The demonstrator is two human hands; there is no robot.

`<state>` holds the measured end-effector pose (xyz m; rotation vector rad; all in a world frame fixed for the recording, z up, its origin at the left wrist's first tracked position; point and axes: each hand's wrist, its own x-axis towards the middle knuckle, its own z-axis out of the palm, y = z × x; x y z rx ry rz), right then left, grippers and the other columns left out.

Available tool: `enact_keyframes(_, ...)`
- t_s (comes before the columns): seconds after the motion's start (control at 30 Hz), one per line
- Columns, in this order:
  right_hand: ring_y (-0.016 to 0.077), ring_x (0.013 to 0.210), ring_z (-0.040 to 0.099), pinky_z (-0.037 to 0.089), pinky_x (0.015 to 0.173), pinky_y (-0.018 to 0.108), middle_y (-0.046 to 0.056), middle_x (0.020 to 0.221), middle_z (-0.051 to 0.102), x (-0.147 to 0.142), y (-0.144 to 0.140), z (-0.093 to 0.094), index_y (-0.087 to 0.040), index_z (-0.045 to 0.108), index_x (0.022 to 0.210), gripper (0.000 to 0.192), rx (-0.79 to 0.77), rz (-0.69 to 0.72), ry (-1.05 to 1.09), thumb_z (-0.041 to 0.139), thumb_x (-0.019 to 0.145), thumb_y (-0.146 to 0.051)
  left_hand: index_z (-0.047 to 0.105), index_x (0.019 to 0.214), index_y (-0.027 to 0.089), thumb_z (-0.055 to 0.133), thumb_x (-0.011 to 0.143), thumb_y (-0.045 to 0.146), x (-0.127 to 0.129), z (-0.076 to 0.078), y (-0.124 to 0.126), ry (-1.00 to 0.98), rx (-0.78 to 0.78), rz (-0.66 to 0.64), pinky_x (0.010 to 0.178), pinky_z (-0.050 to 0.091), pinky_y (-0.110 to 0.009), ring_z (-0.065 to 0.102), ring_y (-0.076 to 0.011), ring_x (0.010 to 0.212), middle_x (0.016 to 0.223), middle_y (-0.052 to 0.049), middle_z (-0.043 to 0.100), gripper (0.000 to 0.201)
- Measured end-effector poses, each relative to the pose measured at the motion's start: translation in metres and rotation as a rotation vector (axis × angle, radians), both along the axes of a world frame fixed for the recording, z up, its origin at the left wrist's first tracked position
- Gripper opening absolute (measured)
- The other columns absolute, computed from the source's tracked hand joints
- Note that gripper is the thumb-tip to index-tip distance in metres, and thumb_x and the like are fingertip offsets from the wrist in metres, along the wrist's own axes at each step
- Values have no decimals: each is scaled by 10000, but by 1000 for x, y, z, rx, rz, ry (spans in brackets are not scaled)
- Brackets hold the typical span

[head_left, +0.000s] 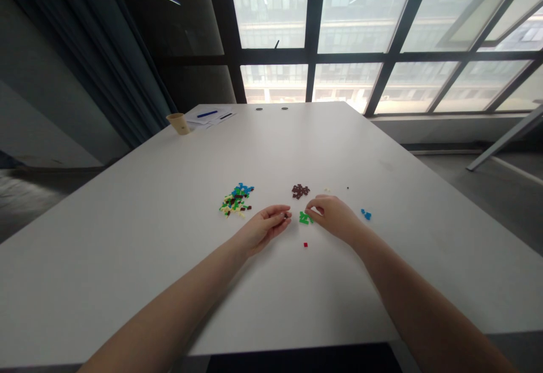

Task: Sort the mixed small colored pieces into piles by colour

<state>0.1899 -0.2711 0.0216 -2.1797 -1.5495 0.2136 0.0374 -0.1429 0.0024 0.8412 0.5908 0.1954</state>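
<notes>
My left hand (265,227) is closed, with a small dark brown plastic piece (287,215) between its thumb and fingers. To its right, my right hand (333,214) is pinched at the edge of a small cluster of green pieces (304,218); whether a piece sits in its fingertips is hidden. Just beyond both hands lies a pile of brown pieces (300,191). One red square piece (305,244) rests on the near side. A mixed pile of blue, green, cream and brown pieces (236,200) spreads out left of my left hand.
Several blue pieces (366,214) lie right of my right hand, and a few cream pieces (327,190) beyond it. On the far left of the white table (263,152) stand a tan cup (179,124) and papers (203,117) with a blue pen (207,114).
</notes>
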Motion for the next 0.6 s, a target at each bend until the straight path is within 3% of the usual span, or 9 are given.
enact_keyframes(0.33,104,610,463,335,599,229,13,672,567,0,0,-2,-187,678,788,207,18,5,10,502,807,-294,622,814,130,637,703,65,-1,2,0,-14,-68,-31,661,512,-189,633,-96,688,760,-34,651,130)
enact_keyframes(0.6,96,591,462,337,589,223,10,666,563,-2,1,-1,-182,675,773,200,53,29,33,507,807,-283,611,877,165,720,668,248,-2,-9,4,-56,62,-138,636,447,-184,579,-64,650,780,-18,638,249)
